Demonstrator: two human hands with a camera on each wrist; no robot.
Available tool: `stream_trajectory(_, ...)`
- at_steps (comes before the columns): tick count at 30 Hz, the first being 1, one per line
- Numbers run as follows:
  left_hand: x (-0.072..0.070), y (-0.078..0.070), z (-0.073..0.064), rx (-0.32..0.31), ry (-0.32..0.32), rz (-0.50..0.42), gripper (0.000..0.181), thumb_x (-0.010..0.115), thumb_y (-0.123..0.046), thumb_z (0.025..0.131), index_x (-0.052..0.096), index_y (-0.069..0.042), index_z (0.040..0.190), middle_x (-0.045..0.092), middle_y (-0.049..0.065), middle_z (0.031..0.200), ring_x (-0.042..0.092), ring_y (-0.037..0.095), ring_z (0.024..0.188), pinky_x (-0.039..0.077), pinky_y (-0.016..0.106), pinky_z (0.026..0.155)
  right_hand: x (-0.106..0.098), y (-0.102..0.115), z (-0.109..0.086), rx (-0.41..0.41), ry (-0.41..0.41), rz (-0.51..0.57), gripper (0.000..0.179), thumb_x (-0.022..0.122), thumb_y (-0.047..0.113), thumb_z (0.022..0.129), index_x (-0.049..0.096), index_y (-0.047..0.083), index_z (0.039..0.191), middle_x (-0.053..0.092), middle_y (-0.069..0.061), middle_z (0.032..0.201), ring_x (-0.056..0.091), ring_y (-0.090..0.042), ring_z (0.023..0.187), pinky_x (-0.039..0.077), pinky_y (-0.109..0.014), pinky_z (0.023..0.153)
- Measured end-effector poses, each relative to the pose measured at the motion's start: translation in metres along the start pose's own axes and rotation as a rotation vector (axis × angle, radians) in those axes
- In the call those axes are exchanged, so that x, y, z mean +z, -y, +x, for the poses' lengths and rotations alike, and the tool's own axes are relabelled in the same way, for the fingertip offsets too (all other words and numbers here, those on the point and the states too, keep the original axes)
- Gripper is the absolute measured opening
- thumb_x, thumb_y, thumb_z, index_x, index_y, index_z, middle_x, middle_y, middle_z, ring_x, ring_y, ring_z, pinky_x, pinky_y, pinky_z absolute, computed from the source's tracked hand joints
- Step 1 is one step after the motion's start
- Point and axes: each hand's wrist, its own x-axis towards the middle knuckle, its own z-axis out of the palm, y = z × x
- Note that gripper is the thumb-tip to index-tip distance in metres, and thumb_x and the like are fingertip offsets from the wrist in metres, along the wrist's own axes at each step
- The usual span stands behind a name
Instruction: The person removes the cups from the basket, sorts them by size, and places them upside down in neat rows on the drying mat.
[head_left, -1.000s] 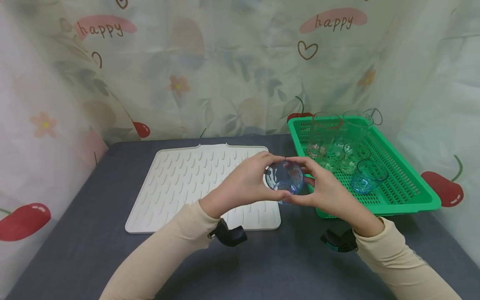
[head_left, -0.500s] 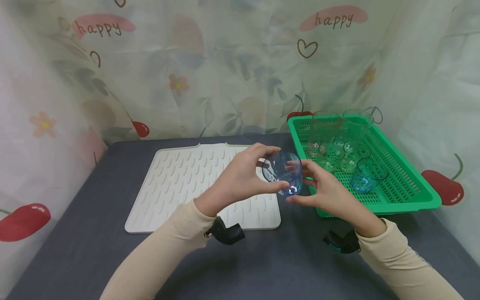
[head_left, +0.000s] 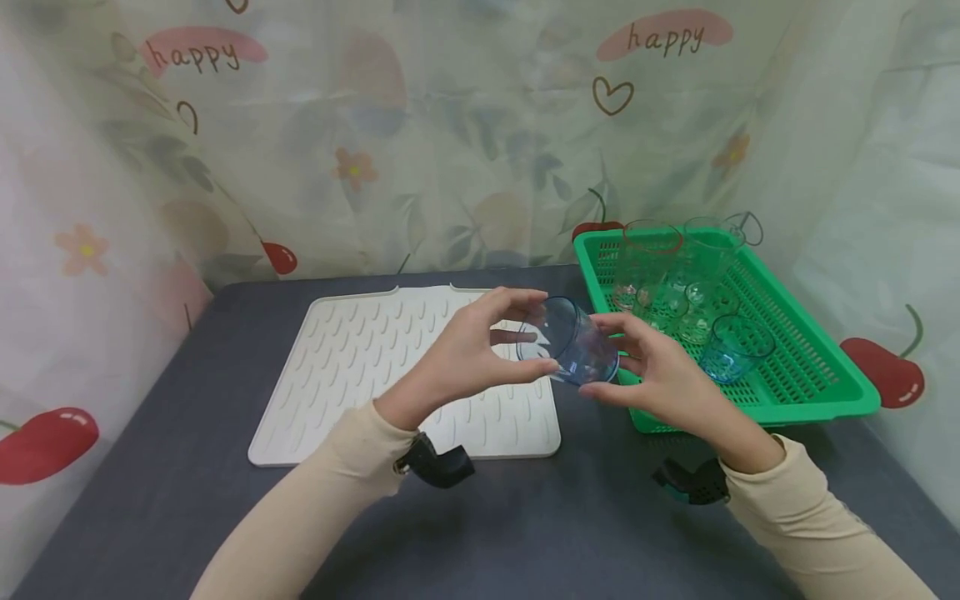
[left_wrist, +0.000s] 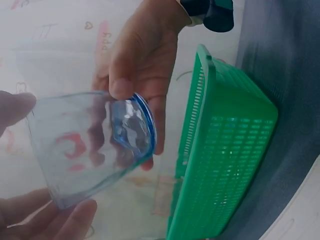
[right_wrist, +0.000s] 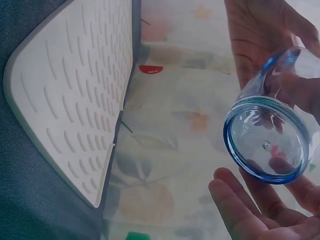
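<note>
Evidently both hands are engaged on one item: the blue glass (head_left: 581,346) is suspended between them, the left hand (head_left: 465,350) pinching its wide mouth end and the right hand (head_left: 660,367) gripping about its thick base. Its long axis runs crosswise from hand to hand, mouth leftward and base rightward, tilted rather than upright, so neither hand is nearer. Position noted: raised off the dark tabletop (head_left: 555,525), between the white ridged mat (head_left: 360,367) and the green basket (head_left: 817,411).
</note>
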Motion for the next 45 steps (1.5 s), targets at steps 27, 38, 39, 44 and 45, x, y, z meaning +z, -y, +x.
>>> stream_trajectory(27, -0.041, 0.032, -0.033, -0.056, 0.090, 0.303, 0.050, 0.073, -0.022, 0.087, 0.054, -0.014, 0.133, 0.056, -0.002, 0.134, 0.055, 0.015, 0.122, 0.047, 0.032, 0.102, -0.015, 0.014, -0.005, -0.166, -0.146, 0.105, 0.062, 0.075, -0.007, 0.078, 0.049, 0.001, 0.133, 0.050, 0.003, 0.130, 0.059, -0.005, 0.106, 0.048, -0.012, 0.091)
stream_trajectory(38, -0.055, 0.055, -0.067, -0.201, 0.101, 0.576, 0.036, 0.066, -0.025, 0.092, 0.061, -0.012, 0.125, 0.064, 0.003, 0.122, 0.061, 0.021, 0.113, 0.051, 0.041, 0.096, -0.015, 0.009, -0.002, -0.117, -0.127, 0.106, 0.064, 0.075, -0.001, 0.081, 0.046, 0.005, 0.137, 0.046, -0.006, 0.134, 0.064, -0.007, 0.101, 0.055, -0.021, 0.085)
stream_trajectory(39, -0.057, 0.058, -0.070, -0.218, 0.098, 0.603, 0.036, 0.066, -0.025, 0.092, 0.061, -0.012, 0.125, 0.064, 0.004, 0.122, 0.061, 0.021, 0.112, 0.051, 0.042, 0.095, -0.014, 0.009, -0.002, -0.116, -0.125, 0.108, 0.064, 0.075, -0.001, 0.081, 0.046, 0.005, 0.137, 0.046, -0.007, 0.135, 0.064, -0.007, 0.102, 0.055, -0.021, 0.084)
stream_trajectory(44, -0.070, 0.074, -0.088, -0.297, 0.069, 0.724, 0.038, 0.067, -0.025, 0.091, 0.062, -0.010, 0.125, 0.063, 0.007, 0.123, 0.061, 0.025, 0.112, 0.051, 0.045, 0.093, -0.014, 0.008, 0.000, -0.116, -0.119, 0.119, 0.063, 0.075, 0.000, 0.081, 0.046, 0.006, 0.137, 0.045, -0.007, 0.136, 0.063, -0.007, 0.104, 0.056, -0.023, 0.083)
stream_trajectory(45, -0.073, 0.077, -0.092, -0.312, 0.062, 0.748, 0.038, 0.068, -0.024, 0.091, 0.062, -0.009, 0.125, 0.063, 0.008, 0.123, 0.061, 0.026, 0.111, 0.051, 0.046, 0.093, -0.014, 0.008, 0.000, -0.114, -0.118, 0.123, 0.063, 0.075, 0.000, 0.081, 0.046, 0.006, 0.137, 0.045, -0.007, 0.136, 0.063, -0.008, 0.104, 0.056, -0.023, 0.083)
